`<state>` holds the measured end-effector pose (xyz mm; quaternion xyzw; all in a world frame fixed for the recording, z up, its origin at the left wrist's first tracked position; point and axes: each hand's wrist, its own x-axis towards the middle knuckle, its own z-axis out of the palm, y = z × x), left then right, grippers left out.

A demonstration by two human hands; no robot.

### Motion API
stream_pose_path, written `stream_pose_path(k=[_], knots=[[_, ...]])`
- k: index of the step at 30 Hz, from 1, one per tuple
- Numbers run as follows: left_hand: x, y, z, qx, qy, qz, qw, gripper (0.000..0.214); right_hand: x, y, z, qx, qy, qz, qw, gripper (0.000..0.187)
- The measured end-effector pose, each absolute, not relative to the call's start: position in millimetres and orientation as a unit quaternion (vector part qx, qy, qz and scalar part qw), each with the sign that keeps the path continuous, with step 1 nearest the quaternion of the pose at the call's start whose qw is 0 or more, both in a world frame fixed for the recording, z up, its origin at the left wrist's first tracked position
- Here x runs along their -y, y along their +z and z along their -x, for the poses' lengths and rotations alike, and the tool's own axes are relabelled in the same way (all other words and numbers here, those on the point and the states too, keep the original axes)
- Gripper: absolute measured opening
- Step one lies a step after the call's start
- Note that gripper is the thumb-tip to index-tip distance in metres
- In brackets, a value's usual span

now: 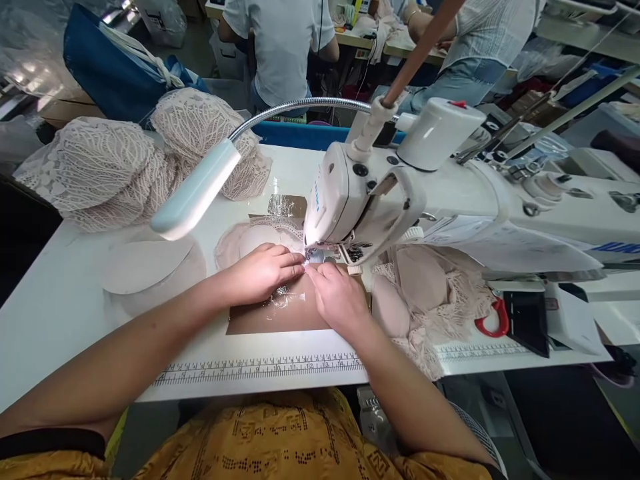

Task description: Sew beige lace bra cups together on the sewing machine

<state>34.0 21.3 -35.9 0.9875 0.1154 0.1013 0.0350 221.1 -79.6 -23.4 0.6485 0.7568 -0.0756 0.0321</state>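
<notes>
Centre frame, the lace-edged cup (254,238) lies beside the sewing machine (333,193). The left hand's (265,272) fingers press together; whether the right hand (341,293) pinches, I cannot tell. A slip could push fingertips under the needle.

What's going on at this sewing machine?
A person has both hands close together under the head of the sewing machine. The left hand is beside a pale lace piece; the right hand comes in from the other side. What their fingertips hold is too small to tell. Heaped lace lies to the left, more lace pieces to the right.
</notes>
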Motion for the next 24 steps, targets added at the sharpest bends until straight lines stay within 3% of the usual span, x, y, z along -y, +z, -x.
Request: stream_pose_path(k=[8,24], knots=[[-33,-41,-35,-0.12,0.117,-0.983,0.07,0.039,76,-26,-221,-0.744,-0.071,-0.663,0.033,0.053],[-38,-40,-37,-0.17,0.11,-0.978,0.04,0.04,76,-32,-227,-0.739,-0.091,-0.662,-0.086,0.043]])
